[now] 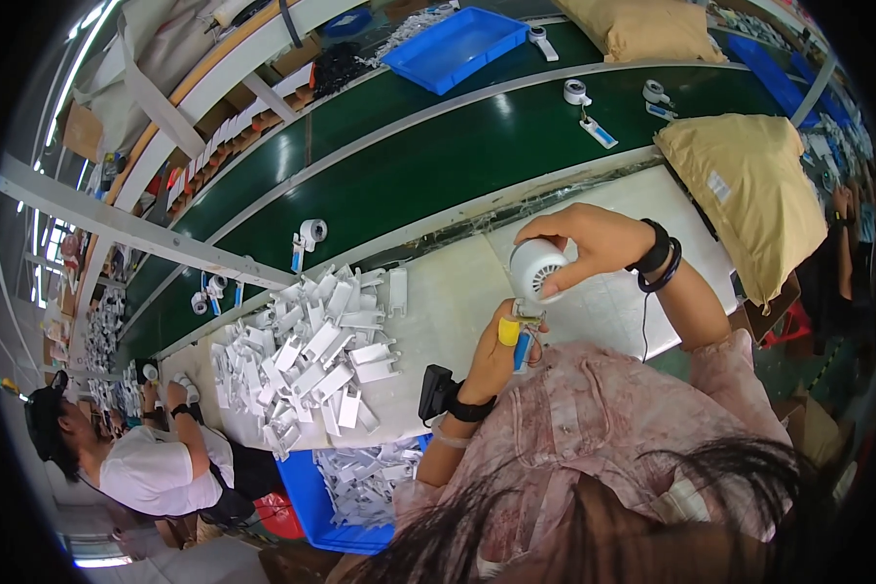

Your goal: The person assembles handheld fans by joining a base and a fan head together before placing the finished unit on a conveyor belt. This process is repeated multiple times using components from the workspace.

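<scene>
My right hand (594, 238) is wrapped round a white round fan head (533, 268) with a slotted grille, tilted over the table edge. Just below it my left hand (492, 358) grips a slim blue battery (523, 350), with a small circuit board (528, 315) at its upper end, close under the fan head. A yellow band (508, 331) covers a fingertip of the left hand. Its other fingers are partly hidden. To the left, a heap of white plastic handle shells (311, 341) lies on the pale worktable (438, 282).
A blue bin (307, 496) of white parts stands below the heap. Beyond the table runs a green conveyor belt (380, 185) with several fan units, one a fan unit (599, 131). A blue tray (457, 49) and a tan sack (740, 185) lie farther off. A co-worker (156, 467) sits left.
</scene>
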Demonstrator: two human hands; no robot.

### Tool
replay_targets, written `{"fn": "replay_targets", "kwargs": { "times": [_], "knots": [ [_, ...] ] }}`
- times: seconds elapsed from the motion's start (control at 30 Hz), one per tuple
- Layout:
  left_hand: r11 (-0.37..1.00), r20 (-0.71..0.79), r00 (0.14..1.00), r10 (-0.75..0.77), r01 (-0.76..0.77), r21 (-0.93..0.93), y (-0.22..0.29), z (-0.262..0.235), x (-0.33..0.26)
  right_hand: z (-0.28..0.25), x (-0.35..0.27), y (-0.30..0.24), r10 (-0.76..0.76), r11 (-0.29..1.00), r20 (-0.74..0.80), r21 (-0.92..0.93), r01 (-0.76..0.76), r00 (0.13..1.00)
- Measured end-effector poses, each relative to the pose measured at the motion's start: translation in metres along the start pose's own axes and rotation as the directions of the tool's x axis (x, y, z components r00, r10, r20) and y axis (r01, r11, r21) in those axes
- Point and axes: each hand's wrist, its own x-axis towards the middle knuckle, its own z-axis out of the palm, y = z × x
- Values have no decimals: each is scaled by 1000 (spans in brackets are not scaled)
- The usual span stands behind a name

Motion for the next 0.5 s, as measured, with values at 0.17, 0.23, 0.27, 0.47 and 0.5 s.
{"fn": "replay_targets", "kwargs": {
  "times": [0.17, 0.23, 0.27, 0.47, 0.5],
  "knots": [
    [997, -25, 998, -49, 48, -55, -5, -1, 7, 4, 14, 6, -47, 999, 61, 2, 47, 997],
    [970, -2, 986, -164, 161, -181, -10, -6, 11, 11, 21, 12, -52, 994, 67, -93, 58, 996],
    [971, -7, 986, -164, 161, -178, -11, -7, 15, 14, 25, 15, -57, 979, 74, -190, 70, 996],
    [868, -51, 986, -156, 112, -484, 1, -13, 38, 44, 38, 14, -39, 981, -155, -196, 8, 987],
    [879, -69, 987, -147, 98, -467, -3, -20, 41, 49, 41, 18, -122, 973, -214, -219, 74, 969]
  ]
}}
